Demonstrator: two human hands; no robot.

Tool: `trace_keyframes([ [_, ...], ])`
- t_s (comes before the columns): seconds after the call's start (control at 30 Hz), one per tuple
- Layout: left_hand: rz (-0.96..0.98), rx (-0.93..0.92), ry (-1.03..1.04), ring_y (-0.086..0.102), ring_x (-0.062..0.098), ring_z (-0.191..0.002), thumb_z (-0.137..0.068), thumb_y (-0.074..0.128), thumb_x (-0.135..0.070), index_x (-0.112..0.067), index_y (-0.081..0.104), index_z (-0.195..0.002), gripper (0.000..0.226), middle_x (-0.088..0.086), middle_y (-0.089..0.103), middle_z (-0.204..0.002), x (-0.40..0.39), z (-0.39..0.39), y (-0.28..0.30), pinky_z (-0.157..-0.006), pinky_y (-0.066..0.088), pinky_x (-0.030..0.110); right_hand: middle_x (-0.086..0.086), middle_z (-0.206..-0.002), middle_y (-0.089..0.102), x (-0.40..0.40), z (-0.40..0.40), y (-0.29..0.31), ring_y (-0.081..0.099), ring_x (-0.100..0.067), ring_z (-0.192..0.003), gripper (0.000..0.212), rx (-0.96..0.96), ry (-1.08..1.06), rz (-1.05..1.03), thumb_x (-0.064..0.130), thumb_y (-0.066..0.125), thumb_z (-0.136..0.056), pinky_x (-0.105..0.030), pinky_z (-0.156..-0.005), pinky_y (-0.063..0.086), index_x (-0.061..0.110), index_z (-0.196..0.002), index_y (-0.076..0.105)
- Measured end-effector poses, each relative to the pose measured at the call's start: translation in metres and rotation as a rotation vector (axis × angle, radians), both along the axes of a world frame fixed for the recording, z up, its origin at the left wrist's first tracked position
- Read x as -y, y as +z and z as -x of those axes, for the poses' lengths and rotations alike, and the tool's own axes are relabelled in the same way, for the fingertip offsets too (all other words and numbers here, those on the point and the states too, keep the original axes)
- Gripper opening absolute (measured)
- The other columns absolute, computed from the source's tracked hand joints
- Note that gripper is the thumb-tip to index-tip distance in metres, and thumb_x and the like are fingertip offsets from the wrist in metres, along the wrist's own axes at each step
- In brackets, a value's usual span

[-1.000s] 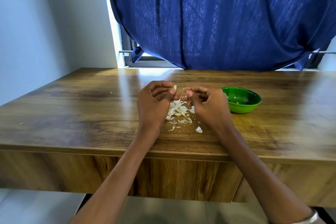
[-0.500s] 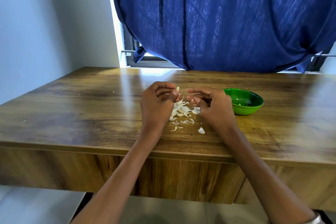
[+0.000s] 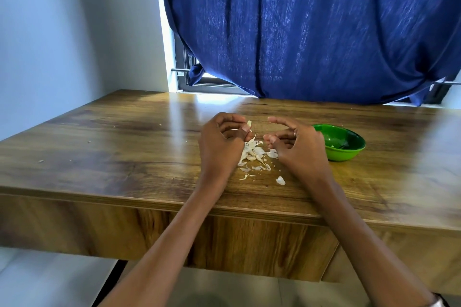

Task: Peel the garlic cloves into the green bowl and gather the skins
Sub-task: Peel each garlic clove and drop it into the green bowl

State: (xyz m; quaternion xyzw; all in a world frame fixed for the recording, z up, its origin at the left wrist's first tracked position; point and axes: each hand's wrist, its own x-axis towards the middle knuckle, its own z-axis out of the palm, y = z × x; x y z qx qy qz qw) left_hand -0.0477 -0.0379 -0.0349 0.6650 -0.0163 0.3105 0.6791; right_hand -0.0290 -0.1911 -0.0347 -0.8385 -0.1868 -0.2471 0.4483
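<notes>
Left hand (image 3: pixel 219 142): fingers curled in, thumb and fingertips pinching a small pale garlic clove (image 3: pixel 249 124) whose tip sticks up above the thumb; the grip is narrow and closed round the clove.
Right hand (image 3: pixel 298 147): held just to the right of the left hand, apart from it; index finger stretched out toward the left, the other fingers loosely bent; the grip is loose and holds nothing that can be seen.
Garlic skins (image 3: pixel 254 154): a small white heap on the tabletop (image 3: pixel 112 147), lying between and just below the two hands; a few loose flakes nearer the front edge, one larger scrap (image 3: pixel 280 180) lying apart from the heap.
Green bowl (image 3: pixel 341 143): upright on the tabletop, just beside the right hand on its far right side; what is inside cannot be told.
Background: a dark blue curtain (image 3: pixel 311 27) hangs behind the tabletop, with a strip of window (image 3: pixel 183 67) showing at its left edge.
</notes>
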Motion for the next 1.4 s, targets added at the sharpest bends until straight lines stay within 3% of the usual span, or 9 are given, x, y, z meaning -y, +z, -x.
trace_keyframes([
  [0.07, -0.004, -0.001, 0.002, 0.075, 0.017, -0.075, -0.087, 0.076, 0.0, -0.013, 0.071, -0.091, 0.014, 0.006, 0.076, -0.085, 0.0, -0.001, -0.001, -0.076, 0.063, 0.035, 0.011, -0.092, 0.074, 0.0, -0.002, -0.001, 0.068, 0.013, -0.08, 0.052, -0.012, 0.016, 0.031, -0.004, 0.064, -0.092, -0.003, -0.065, 0.05, 0.019, -0.137, 0.058],
  [0.17, -0.008, 0.004, 0.001, 0.075, 0.018, -0.076, -0.087, 0.076, -0.002, -0.01, 0.072, -0.093, 0.011, 0.007, 0.075, -0.086, 0.0, 0.0, -0.001, -0.075, 0.063, 0.033, 0.015, -0.093, 0.072, 0.003, 0.0, 0.0, 0.067, 0.013, -0.078, 0.059, -0.014, 0.028, 0.031, -0.014, 0.056, -0.087, -0.007, -0.06, 0.05, 0.021, -0.135, 0.059],
  [0.23, -0.022, 0.003, -0.006, 0.075, 0.017, -0.075, -0.088, 0.075, -0.001, -0.008, 0.072, -0.095, 0.011, 0.007, 0.075, -0.086, 0.0, 0.002, -0.001, -0.073, 0.062, 0.028, 0.016, -0.1, 0.071, 0.003, 0.003, 0.001, 0.066, 0.013, -0.087, 0.062, 0.014, 0.052, -0.035, -0.016, 0.056, -0.085, -0.011, -0.066, 0.055, 0.026, -0.129, 0.062],
  [0.3, -0.037, 0.008, -0.016, 0.074, 0.013, -0.074, -0.087, 0.074, 0.001, -0.008, 0.071, -0.095, 0.012, 0.007, 0.075, -0.086, -0.001, 0.004, 0.0, -0.07, 0.061, 0.023, 0.015, -0.106, 0.072, 0.0, 0.006, 0.002, 0.065, 0.01, -0.098, 0.052, 0.071, 0.059, -0.081, -0.009, 0.061, -0.088, -0.011, -0.072, 0.054, 0.029, -0.123, 0.065],
  [0.43, -0.114, 0.041, -0.019, 0.072, 0.008, -0.072, -0.084, 0.077, 0.002, -0.015, 0.067, -0.091, 0.021, 0.001, 0.073, -0.083, -0.001, 0.003, 0.0, -0.068, 0.057, 0.018, 0.019, -0.1, 0.073, -0.003, 0.009, 0.003, 0.067, 0.003, -0.094, 0.026, 0.136, 0.065, -0.109, 0.018, 0.072, -0.092, -0.012, -0.073, 0.054, 0.031, -0.114, 0.073],
  [0.73, -0.234, 0.086, -0.029, 0.072, 0.004, -0.081, -0.08, 0.084, -0.006, -0.023, 0.064, -0.095, 0.03, -0.004, 0.074, -0.086, 0.0, 0.004, -0.003, -0.075, 0.059, 0.021, 0.025, -0.087, 0.073, -0.007, 0.018, 0.007, 0.068, 0.002, -0.085, 0.021, 0.137, 0.083, -0.155, 0.019, 0.076, -0.088, -0.011, -0.073, 0.051, 0.04, -0.087, 0.072],
  [1.0, -0.132, 0.062, -0.074, 0.074, 0.003, -0.083, -0.08, 0.083, -0.004, -0.012, 0.067, -0.107, 0.032, -0.002, 0.077, -0.09, 0.001, 0.009, 0.004, -0.071, 0.056, 0.014, 0.009, -0.085, 0.074, -0.006, 0.011, 0.003, 0.066, -0.003, -0.077, 0.009, -0.081, 0.135, -0.303, 0.016, 0.067, -0.095, -0.017, -0.064, 0.053, 0.024, -0.094, 0.072],
  [1.13, -0.09, 0.065, -0.057, 0.076, 0.008, -0.082, -0.083, 0.08, -0.002, -0.013, 0.066, -0.107, 0.03, -0.001, 0.078, -0.09, -0.001, 0.007, 0.003, -0.076, 0.06, 0.021, -0.001, -0.083, 0.072, -0.004, 0.013, 0.006, 0.064, -0.009, -0.071, 0.008, -0.134, 0.132, -0.429, 0.019, 0.064, -0.097, -0.023, -0.056, 0.054, 0.017, -0.101, 0.071],
  [1.4, -0.203, 0.054, -0.001, 0.073, 0.006, -0.074, -0.085, 0.077, 0.0, -0.014, 0.067, -0.101, 0.024, -0.002, 0.076, -0.08, -0.001, -0.001, -0.006, -0.069, 0.058, 0.02, -0.005, -0.092, 0.071, 0.003, 0.012, 0.013, 0.062, -0.01, -0.07, 0.011, -0.177, 0.116, -0.543, 0.016, 0.063, -0.097, -0.026, -0.05, 0.054, 0.012, -0.105, 0.07],
])
